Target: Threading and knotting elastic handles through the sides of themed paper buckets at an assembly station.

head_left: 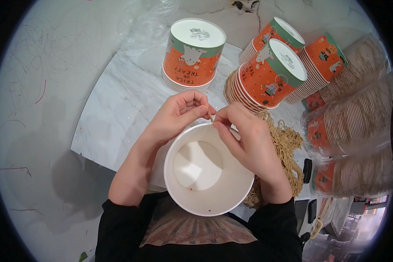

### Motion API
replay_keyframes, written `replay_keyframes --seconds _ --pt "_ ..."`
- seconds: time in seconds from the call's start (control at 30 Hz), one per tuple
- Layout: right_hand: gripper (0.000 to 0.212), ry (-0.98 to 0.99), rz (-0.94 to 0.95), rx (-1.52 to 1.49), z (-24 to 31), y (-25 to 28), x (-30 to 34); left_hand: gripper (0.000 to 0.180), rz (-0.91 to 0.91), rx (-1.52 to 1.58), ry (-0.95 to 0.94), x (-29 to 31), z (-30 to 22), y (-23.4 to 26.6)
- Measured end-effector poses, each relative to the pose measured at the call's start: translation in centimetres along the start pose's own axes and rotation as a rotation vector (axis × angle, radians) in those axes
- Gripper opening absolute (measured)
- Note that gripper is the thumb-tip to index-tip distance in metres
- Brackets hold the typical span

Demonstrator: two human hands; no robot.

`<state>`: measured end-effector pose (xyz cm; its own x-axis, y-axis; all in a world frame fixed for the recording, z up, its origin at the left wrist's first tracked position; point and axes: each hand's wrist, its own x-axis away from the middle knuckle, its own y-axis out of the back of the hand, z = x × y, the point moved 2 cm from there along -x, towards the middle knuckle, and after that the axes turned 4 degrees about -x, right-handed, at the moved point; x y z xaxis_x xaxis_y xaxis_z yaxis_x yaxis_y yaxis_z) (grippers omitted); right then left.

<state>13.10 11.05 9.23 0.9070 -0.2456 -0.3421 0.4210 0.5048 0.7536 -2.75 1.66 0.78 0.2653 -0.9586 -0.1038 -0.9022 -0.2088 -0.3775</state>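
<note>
A white-lined paper bucket [198, 163] stands with its mouth up, close against my torso. Above its far rim, my left hand [185, 109] pinches a short bit of tan cord [211, 117] between thumb and fingertips. My right hand [244, 131] meets it there, thumb and forefinger closed at the lower part of the cord by the rim. Whether the cord passes through the bucket wall is hidden by the fingers. A small dark hole shows in the bucket's near side, and an orange speck lies inside. Tan cords [288, 139] lie heaped beside and under my right forearm.
Upside-down stacks of orange and green printed buckets stand beyond my hands: one stack [192, 56] at centre, several [270, 74] to the right. More stacks [353, 115] lie in clear plastic at far right. The marbled tabletop [118, 109] ends at a left edge above the pale floor.
</note>
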Motion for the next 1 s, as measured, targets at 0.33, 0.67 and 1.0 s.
replay_keyframes --seconds 0.33,0.67,1.0 --pt "0.01 0.051 0.088 -0.08 0.0 0.0 0.0 0.007 -0.157 -0.403 -0.333 0.1 -0.1 -0.8" --pt "0.014 -0.034 0.093 -0.294 -1.0 -0.2 0.2 0.011 -0.239 -0.569 -0.521 0.1 0.1 -1.2" --pt "0.02 -0.315 0.069 -0.484 -2.2 -1.5 -0.3 0.012 -0.181 -0.247 -0.456 0.1 0.4 -0.8"
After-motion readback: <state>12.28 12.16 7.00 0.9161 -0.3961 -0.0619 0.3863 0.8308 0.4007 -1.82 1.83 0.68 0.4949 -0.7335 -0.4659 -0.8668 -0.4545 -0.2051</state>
